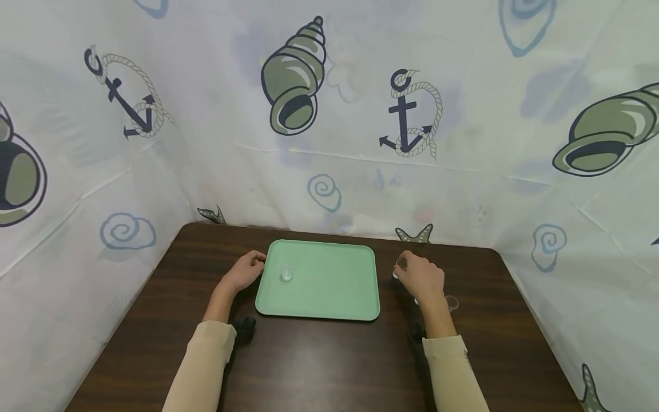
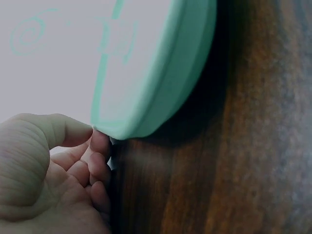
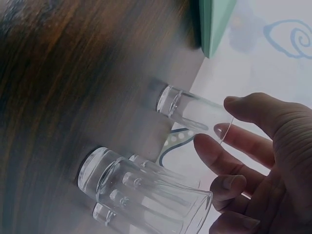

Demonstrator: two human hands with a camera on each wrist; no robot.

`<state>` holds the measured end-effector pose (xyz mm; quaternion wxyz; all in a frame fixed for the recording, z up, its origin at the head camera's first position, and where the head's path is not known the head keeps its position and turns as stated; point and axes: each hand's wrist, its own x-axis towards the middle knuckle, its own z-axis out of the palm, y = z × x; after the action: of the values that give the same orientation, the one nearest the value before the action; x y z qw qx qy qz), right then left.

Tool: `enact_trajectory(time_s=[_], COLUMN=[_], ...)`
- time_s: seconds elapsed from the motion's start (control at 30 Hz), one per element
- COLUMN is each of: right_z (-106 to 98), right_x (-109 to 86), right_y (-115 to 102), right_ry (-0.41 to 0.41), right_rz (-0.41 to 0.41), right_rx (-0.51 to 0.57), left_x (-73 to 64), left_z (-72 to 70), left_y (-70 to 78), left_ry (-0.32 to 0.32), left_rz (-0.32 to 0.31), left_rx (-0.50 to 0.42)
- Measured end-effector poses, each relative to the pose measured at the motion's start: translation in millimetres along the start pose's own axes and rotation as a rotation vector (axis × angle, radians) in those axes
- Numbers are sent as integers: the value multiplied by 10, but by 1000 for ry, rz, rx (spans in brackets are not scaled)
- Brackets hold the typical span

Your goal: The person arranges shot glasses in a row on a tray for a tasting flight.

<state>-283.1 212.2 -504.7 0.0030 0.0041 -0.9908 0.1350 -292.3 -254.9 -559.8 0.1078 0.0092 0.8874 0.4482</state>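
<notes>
A green tray [image 1: 329,286] lies on the table with a small clear glass [image 1: 286,274] standing toward its left side. My left hand [image 1: 246,270] is at the tray's left edge; in the left wrist view its thumb and forefinger pinch the rim [image 2: 129,130]. To the right of the tray, my right hand [image 1: 423,277] holds a clear shot glass [image 3: 183,108] near its upper rim, thumb on one side and fingertips on the other. The thick base of that glass is right at the tabletop.
Several more clear glasses [image 3: 146,195] stand close below my right hand in the right wrist view, partly hidden by the forearm in the head view. The dark wooden table [image 1: 319,366] ends at a patterned cloth backdrop [image 1: 350,126].
</notes>
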Motion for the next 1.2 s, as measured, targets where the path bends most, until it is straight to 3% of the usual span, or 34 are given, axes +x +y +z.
enact_trajectory(time_s=[0.83,1.2], right_z=[24,-22], right_x=[-6,-23], right_y=[-65,-195], right_ry=[59,87], right_rz=[-22,-30], right_rx=[2,97], left_x=[10,14], left_z=[10,30], left_y=[-2,-8], left_ry=[7,24], left_rz=[0,5], left_rx=[15,5])
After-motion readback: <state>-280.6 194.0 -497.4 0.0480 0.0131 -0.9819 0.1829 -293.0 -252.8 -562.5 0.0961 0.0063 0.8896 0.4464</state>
